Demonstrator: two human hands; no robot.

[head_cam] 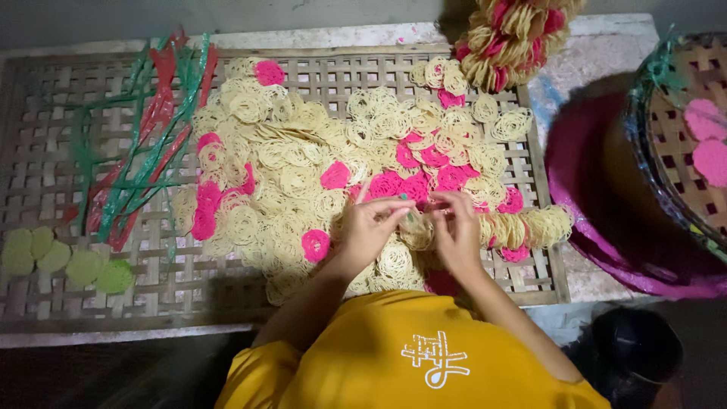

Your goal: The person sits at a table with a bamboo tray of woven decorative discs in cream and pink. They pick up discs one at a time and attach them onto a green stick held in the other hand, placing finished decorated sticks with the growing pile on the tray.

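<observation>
Tray (45, 189): woven split bamboo, matt, rough. Discs (295, 182): dry lacy noodle coils, matt, cream w/ some pink. Strips (144, 144): thin plastic, glossy, red & green. Shirt (394, 356): yellow cloth, matt. Basket (666, 144): woven bamboo.

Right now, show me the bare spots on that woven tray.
Free: tray lattice between green discs and plastic strips, and the bottom-left edge. Crowded: the cracker pile around left hand and right hand.

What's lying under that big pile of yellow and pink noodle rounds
A woven bamboo tray lies under the pile of rounds; its lattice shows all around. The tray beneath the pile's middle is covered, so anything there can't be seen.
</observation>
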